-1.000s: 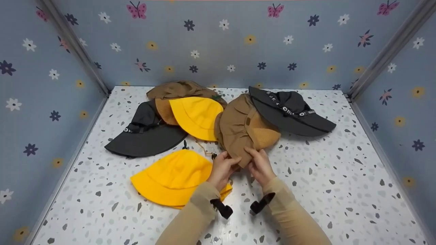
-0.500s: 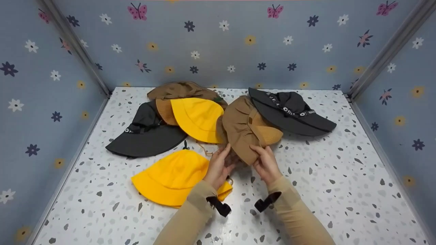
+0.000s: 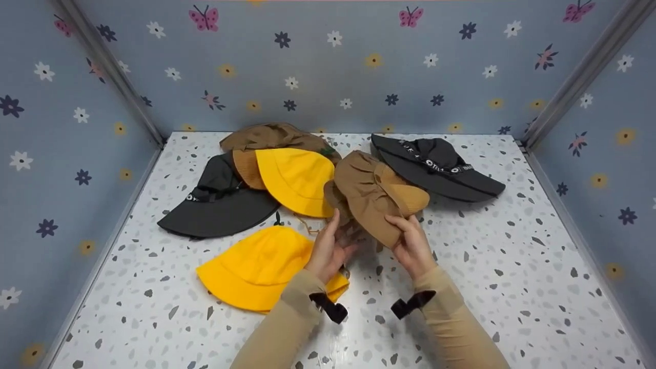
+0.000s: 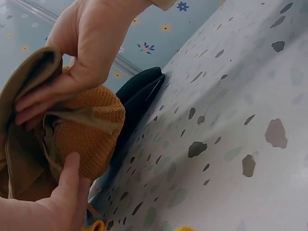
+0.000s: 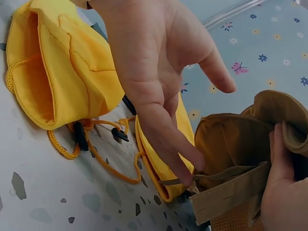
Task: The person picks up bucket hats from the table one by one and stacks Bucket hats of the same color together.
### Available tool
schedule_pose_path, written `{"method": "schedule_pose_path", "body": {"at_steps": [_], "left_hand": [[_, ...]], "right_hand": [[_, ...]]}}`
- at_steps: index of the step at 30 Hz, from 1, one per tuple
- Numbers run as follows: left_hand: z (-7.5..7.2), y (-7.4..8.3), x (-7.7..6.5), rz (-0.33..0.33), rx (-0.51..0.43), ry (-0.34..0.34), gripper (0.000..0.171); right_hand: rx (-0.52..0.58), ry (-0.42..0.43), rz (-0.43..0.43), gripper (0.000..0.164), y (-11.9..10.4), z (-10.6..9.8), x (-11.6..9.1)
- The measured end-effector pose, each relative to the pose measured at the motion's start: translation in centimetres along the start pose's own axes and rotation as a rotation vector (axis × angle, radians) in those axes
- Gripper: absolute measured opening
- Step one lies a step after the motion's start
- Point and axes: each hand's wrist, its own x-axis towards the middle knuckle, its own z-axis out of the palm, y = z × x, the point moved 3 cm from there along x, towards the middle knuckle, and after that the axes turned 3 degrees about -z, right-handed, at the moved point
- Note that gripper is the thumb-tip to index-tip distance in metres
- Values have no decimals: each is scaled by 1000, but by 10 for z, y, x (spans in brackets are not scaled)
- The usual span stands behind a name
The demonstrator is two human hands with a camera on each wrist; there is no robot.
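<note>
1. Gripping the held brown hat (image 3: 366,197) by its brim, the right hand (image 3: 412,248) has its thumb on the upper face and its fingers clamped from beneath.
2. The left hand (image 3: 330,248) is at the hat's near left side, thumb raised and well apart from the extended fingers; in the right wrist view the fingertips touch the hat's band.
3. The held brown hat is tilted above the middle of the tabletop (image 3: 492,287), its woven crown turned to the right; whether its far edge rests on anything, I cannot tell.
4. The right black hat (image 3: 441,177), with white lettering on its band, sits just behind it.
5. To the left, the rear yellow hat (image 3: 297,179) overlaps the back brown hat (image 3: 274,136), with the left black hat (image 3: 220,212) beside them.
6. The front yellow hat (image 3: 256,271) lies near the left forearm, partly behind it.
7. Flowered blue panels (image 3: 338,61) enclose the tabletop at the back and sides.
</note>
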Motion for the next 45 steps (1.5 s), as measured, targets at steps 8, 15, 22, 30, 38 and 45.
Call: {"method": "schedule_pose_path", "body": {"at_steps": [8,15,22,30,38,45], "left_hand": [[0,15,1,1,0,-42,70],[1,24,3,9,-66,-46,75],[3,26,4,4,-118,-50,65],[1,24,5,-15,-114,-71,53],[-3,20,8,-23,-156,-51,60],[-5,17,8,-3,-125,18,48]], "right_hand": [[-122,-13,-13,44,-9,0,-6],[-193,-31,-16,48,-14,-5,-10],[-246,-27,18,51,-19,-14,-14],[-341,-24,39,49,-27,-26,-17],[-359,-77,52,54,-33,-30,-16],[-404,-93,56,45,-39,-36,-16]]}}
